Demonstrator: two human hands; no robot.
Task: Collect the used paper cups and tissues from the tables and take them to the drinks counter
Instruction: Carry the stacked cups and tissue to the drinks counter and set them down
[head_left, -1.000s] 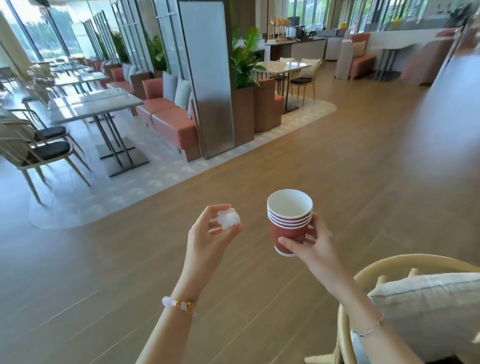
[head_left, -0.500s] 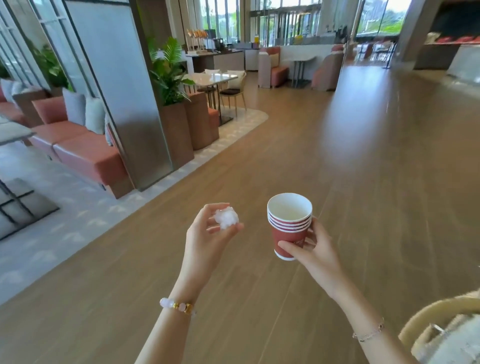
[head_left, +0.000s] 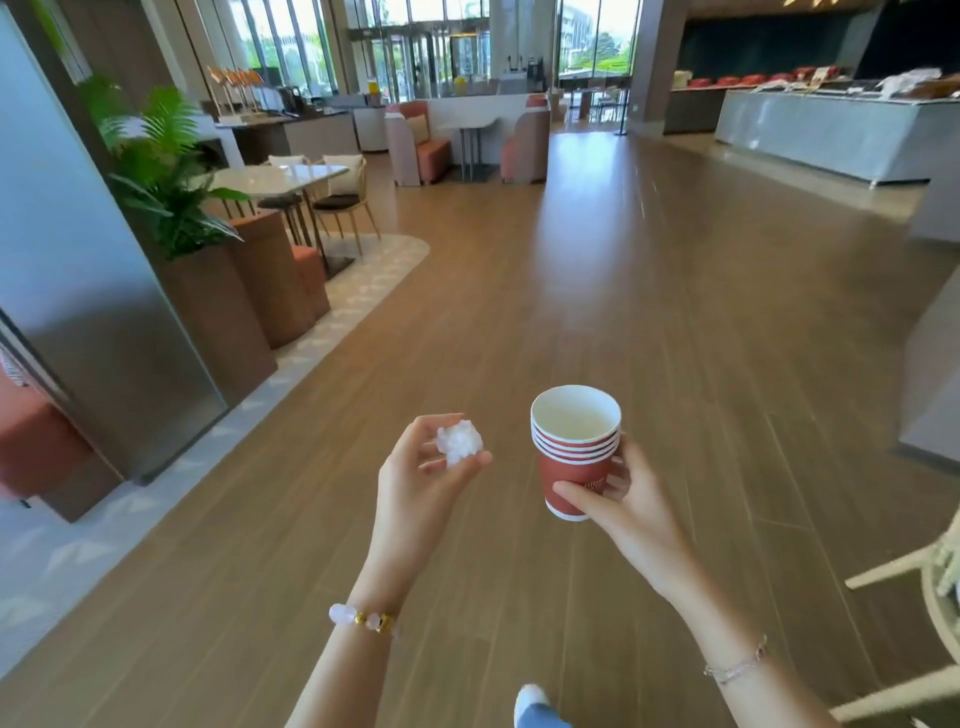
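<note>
1. Paper cups (head_left: 574, 452), red with white rims and nested into one short stack, sit upright in our right hand (head_left: 631, 501), held out in front of us above the wooden floor (head_left: 675, 291).
2. That hand's fingers curl round the lower wall of the outermost cup, with the thumb across the front. The top cup shows a white inside and looks empty.
3. Our left hand (head_left: 415, 488) pinches a crumpled white tissue (head_left: 459, 441) between thumb and fingertips, level with the cups and just beside them, not touching.
4. We judge the collecting done for this load and the carrying leg in hand, since we stand in the open aisle, apart from the tables.
5. Far ahead on the left, a dark worktop (head_left: 283, 124) with a row of drink dispensers looks to us like the drinks counter. A dining table (head_left: 283, 174) and a potted plant (head_left: 166, 161) lie on the way.
6. The next move, as we read it, calls for walking there with the stack held level and a firm pinch on the tissue, which looks light enough to slip.
</note>
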